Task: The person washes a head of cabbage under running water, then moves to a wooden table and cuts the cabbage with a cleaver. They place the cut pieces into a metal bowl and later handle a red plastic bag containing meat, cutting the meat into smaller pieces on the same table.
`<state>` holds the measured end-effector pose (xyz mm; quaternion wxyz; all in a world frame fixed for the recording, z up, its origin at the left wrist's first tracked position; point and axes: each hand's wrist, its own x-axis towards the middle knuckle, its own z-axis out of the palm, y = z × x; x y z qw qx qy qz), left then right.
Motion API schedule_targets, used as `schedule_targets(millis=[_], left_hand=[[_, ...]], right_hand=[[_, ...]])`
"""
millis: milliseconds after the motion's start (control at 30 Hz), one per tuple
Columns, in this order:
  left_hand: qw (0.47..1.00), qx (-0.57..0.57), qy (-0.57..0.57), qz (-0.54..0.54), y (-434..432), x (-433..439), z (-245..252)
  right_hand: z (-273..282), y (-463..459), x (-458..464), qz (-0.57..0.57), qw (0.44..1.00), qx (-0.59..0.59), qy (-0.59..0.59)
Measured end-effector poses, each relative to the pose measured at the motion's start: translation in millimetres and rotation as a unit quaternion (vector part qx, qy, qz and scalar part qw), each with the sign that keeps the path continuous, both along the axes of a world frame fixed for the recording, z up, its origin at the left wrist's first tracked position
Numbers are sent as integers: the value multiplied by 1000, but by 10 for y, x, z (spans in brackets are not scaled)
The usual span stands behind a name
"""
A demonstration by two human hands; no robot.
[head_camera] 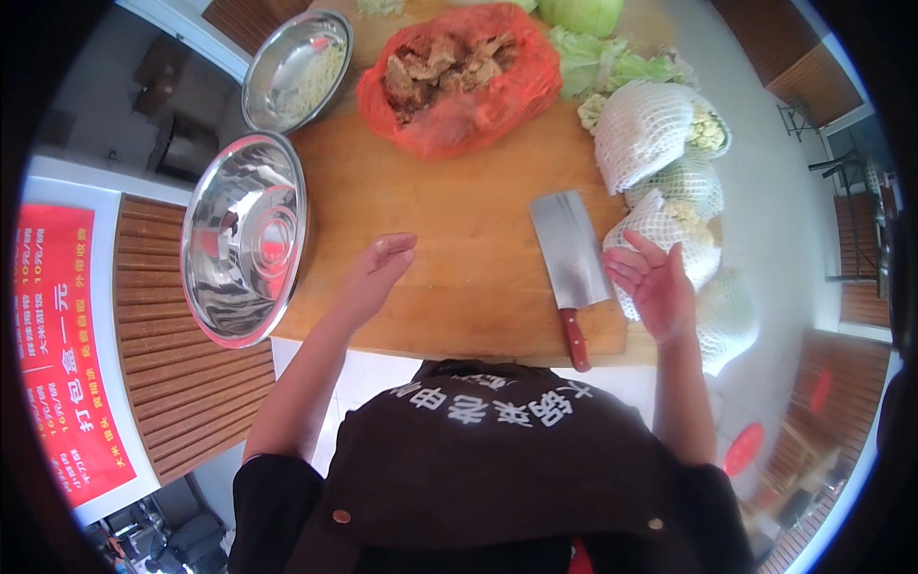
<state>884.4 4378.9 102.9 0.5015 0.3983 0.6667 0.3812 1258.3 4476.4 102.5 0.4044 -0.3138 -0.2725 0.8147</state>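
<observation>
My left hand [384, 276] is raised over the left part of a wooden cutting board [459, 287], fingers loosely curled and nothing in them. My right hand [654, 287] hovers palm up at the board's right side, empty with fingers apart, near a cauliflower in white foam netting [667, 244]. Between the hands, closer to the right one, a cleaver [571, 251] lies flat, its red handle pointing towards me. At the back of the board an open red plastic bag [459, 125] holds brown chunks that I cannot identify for certain.
An empty steel bowl [247, 244] stands at the board's left edge. Behind it, another steel bowl [276, 79] contains pale shreds. More netted cauliflower [645, 129] lines the right side, with green leaves [581, 61] and a pale green vegetable [582, 13] at the back.
</observation>
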Motion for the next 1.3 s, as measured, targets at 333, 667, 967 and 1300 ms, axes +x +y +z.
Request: schedule_targets(millis=[333,667,967,1300], left_hand=[[982,-30,182,-32,-527,-107,396],[961,-139,158,-180,-1560,-365,-494],[975,-125,40,-181,-1520,-330,-621],[900,217,-43,-375,-1366,612,1736]], right_hand=[[-36,-476,-52,-9,995,45,89],[-1350,-1733,-325,359,802,298,-374],[-1299,-2540,-26,364,748,259,-490],[761,-1732,544,180,820,456,-293]])
